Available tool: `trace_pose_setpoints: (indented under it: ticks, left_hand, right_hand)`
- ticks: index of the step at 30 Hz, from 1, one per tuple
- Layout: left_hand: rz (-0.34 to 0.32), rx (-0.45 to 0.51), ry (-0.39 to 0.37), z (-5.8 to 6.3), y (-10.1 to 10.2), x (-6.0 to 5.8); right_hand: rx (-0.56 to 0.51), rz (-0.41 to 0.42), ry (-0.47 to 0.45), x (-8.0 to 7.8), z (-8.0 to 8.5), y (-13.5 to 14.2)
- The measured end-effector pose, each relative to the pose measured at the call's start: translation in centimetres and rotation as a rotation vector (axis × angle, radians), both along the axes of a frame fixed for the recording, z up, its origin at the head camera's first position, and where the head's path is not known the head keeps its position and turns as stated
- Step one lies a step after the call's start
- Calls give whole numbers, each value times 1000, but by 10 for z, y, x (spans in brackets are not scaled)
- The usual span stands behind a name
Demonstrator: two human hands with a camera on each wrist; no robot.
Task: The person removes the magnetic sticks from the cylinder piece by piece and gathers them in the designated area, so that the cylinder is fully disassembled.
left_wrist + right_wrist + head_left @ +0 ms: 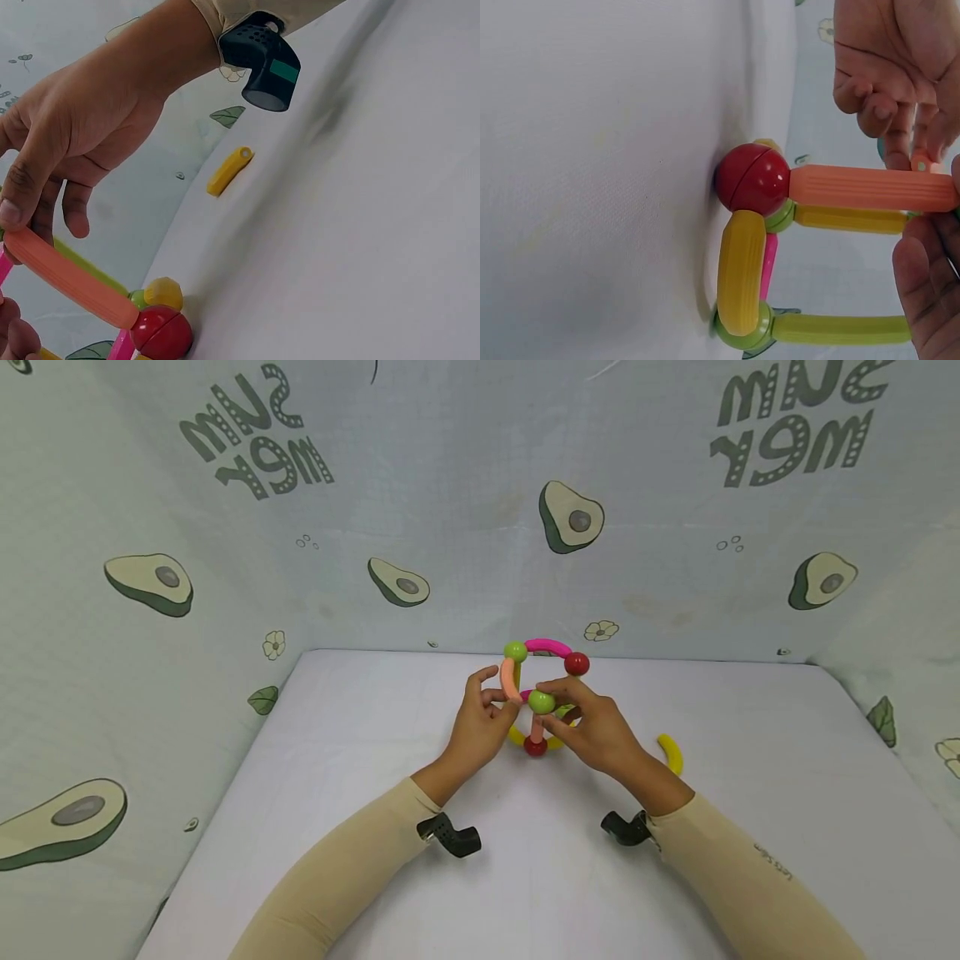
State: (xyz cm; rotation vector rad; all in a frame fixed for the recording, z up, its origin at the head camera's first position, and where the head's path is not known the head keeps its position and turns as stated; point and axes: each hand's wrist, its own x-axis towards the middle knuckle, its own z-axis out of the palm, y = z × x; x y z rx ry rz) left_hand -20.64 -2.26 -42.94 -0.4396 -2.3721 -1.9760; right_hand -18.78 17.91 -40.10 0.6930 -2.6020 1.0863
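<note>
Head: left hand (483, 718) pinches curved peach stick (509, 679); right hand (600, 731) pinches green ball (542, 702) above upright orange stick (537, 729) of ball-and-stick frame (547, 647), standing on bench (525, 877). Right wrist: low second green ball (744, 330), obscured from head. Left wrist: loose yellow stick's (229, 172) ringed end. Far edge behind frame; wide surface leftward.

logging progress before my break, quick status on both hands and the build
Left hand pinching curved peach stick. Right hand gripping green ball. Ball-and-stick frame standing. Nothing seen blocking; loose yellow stick off to the right.
</note>
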Motion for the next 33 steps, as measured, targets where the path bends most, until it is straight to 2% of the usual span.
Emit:
trace_pose_setpoints:
  ticks: [9,23,29,33]
  left_hand:
    - [38,-57,9,-7,-4,-6]
    - [95,-135,74,-17,-10,-13]
    - [101,-159,89,-16,-10,-11]
    - [127,-170,116,-14,-9,-6]
  right_hand:
    - [-13,4,-8,0,1,-1]
    - [-20,13,-25,0,2,0]
    - [-21,8,-38,-2,2,0]
    - [-28,5,-45,-3,2,1]
